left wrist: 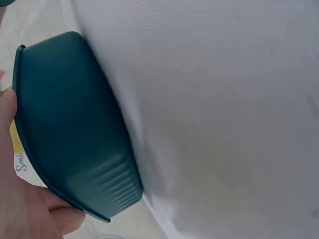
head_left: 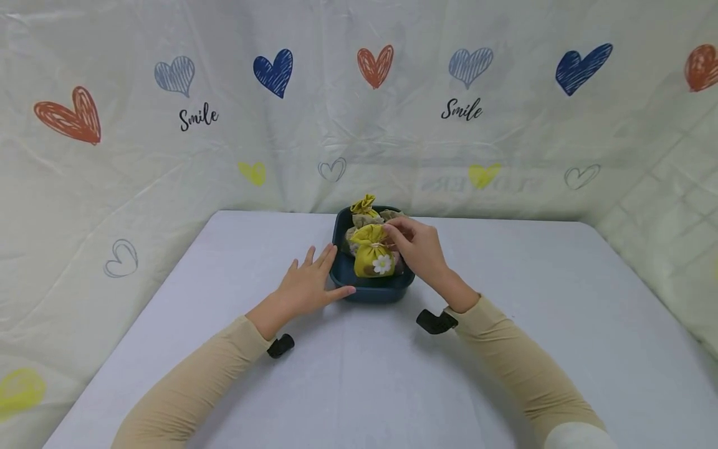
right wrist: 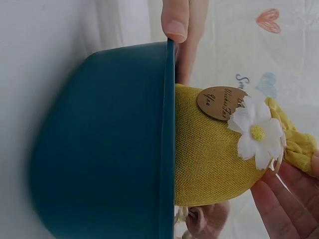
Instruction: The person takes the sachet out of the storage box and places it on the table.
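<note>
A dark teal square bowl (head_left: 373, 293) stands at the middle of the white table. In it sits a yellow cloth pouch (head_left: 371, 254) with a white daisy (head_left: 382, 264) and a small round tag (right wrist: 219, 103). My right hand (head_left: 395, 229) pinches this pouch at its gathered neck; its fingers (right wrist: 284, 199) show beside the tie. A second yellow pouch (head_left: 364, 206) and beige pouches sit behind it in the bowl. My left hand (head_left: 321, 269) lies open against the bowl's left side, thumb (right wrist: 175, 20) on the front rim. The left wrist view shows the bowl's outer wall (left wrist: 70, 124) beside my palm (left wrist: 20, 209).
The white table (head_left: 505, 299) stretches wide on both sides of the bowl and in front of it. A pale curtain (head_left: 168, 162) printed with hearts and "Smile" hangs behind the table and on both sides.
</note>
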`<state>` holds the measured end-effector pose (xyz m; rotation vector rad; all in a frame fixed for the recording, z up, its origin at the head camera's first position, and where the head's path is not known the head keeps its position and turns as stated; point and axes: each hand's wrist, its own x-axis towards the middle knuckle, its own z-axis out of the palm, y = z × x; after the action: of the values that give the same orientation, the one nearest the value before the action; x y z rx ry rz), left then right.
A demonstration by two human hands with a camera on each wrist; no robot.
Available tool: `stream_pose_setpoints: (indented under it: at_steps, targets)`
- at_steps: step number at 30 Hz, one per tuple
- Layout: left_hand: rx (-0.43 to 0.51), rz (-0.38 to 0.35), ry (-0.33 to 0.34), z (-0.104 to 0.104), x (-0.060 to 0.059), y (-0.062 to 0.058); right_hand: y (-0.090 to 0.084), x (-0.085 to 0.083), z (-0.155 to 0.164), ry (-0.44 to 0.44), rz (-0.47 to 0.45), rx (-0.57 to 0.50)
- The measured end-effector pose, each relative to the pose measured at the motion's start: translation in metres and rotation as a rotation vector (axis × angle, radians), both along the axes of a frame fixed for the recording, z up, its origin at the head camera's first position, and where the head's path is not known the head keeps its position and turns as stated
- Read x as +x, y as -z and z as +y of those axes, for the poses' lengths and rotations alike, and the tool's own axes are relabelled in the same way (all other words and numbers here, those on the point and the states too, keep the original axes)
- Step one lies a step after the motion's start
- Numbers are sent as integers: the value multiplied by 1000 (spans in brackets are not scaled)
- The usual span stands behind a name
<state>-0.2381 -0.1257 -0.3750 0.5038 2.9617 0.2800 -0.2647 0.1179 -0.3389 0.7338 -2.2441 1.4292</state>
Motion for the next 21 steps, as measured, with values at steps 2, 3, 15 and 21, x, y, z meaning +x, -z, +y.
stream_pose_setpoints:
  at_steps: [2,3,15,21]
  targets:
    - [-3,-4,-5,0,0,0,-1,1,3,6,3,12]
    - [-6,-5,-7,0,0,0,-1,1,5,8,1,12]
    - [-4,-1,2,1,2,-2,-12,5,24,37,-2,4]
    - [-8,5,4,1,1,-1,-16,8,32,38,8,10]
